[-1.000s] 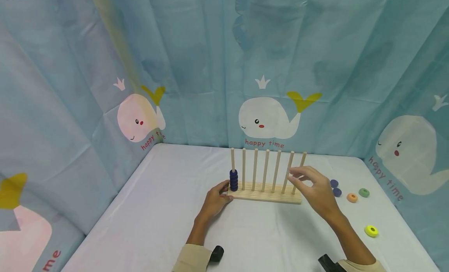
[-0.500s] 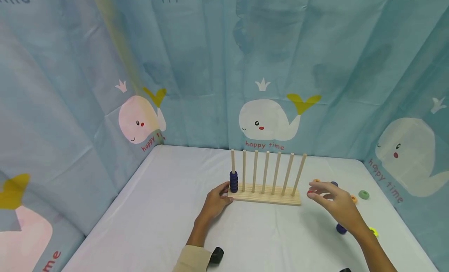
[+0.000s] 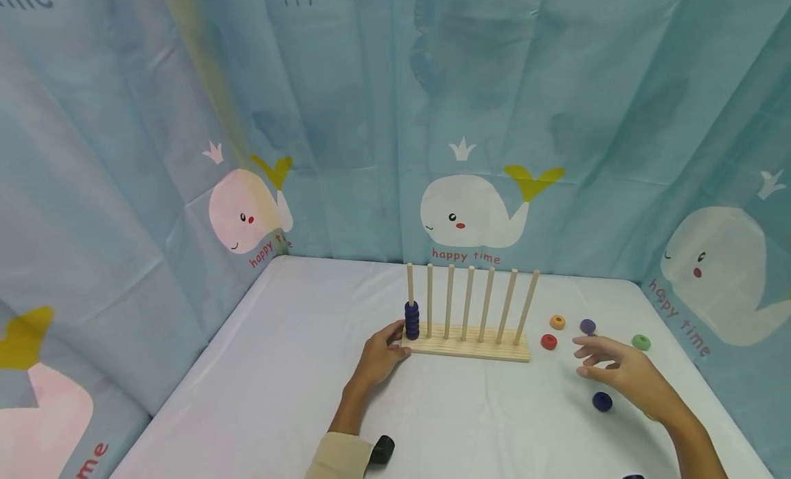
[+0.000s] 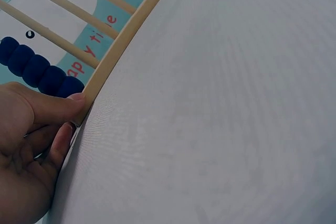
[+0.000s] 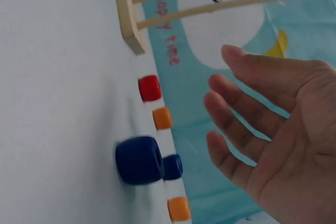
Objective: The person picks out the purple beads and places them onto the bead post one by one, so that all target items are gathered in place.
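Note:
A pale wooden peg rack (image 3: 469, 350) with several upright rods stands on the white table. Dark blue beads (image 3: 412, 320) are stacked on its leftmost rod. My left hand (image 3: 378, 354) grips the left end of the base; in the left wrist view the thumb (image 4: 73, 102) lies on the base's edge close to the beads. To the right of the rack, my right hand (image 3: 630, 375) hovers over the table with fingers loosely bent and nothing held. A dark blue bead (image 3: 602, 401) lies just below its fingers, and a red bead (image 3: 548, 342) is off to its left.
Near the rack's right end lies an orange bead (image 3: 557, 322). Behind the right hand are another blue bead (image 3: 588, 326) and a green bead (image 3: 640, 342). The right wrist view shows a second orange bead (image 5: 179, 209). A whale-print curtain (image 3: 346, 122) encloses the table.
My right hand has moved right and toward me, from the rack's right rods past the red bead, uncovering the red and orange beads. My left hand keeps its grip on the rack.

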### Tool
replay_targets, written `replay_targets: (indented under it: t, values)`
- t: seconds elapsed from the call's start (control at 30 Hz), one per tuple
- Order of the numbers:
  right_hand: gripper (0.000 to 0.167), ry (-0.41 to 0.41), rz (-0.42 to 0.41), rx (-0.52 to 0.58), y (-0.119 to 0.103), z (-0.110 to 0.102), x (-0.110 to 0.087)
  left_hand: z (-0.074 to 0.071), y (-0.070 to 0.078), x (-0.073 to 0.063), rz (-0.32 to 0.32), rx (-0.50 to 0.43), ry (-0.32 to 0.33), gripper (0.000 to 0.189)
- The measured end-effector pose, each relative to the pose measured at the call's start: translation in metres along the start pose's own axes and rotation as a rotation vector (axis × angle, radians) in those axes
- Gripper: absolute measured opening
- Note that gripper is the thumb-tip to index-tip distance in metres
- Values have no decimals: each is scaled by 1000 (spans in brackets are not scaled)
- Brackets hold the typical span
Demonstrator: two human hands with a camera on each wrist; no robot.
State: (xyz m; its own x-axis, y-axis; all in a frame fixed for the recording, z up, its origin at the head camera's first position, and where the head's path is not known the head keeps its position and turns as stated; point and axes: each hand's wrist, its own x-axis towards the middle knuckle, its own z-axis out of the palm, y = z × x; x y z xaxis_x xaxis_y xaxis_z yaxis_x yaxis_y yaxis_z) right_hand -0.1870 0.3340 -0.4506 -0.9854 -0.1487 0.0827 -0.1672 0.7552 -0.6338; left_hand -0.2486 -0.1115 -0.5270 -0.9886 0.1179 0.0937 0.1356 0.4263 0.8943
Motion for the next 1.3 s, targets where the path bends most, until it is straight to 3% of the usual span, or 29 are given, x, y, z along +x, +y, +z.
replay_targets:
  t: [0.3,0.53,0.9,1.3]
  values:
    - [56,-116,34,64,19,-4,-7,0,0,0,5,4,2,60]
    - [67,-220,126,156,27,-6,-10,0,0,-1,15,-19,2,59]
    - [71,-317,61,161,40,-6,-15,0,-2,1,29,3,4,59]
    - [69,-291,144,154,44,-2,-14,-1,0,0,28,-12,-3,60]
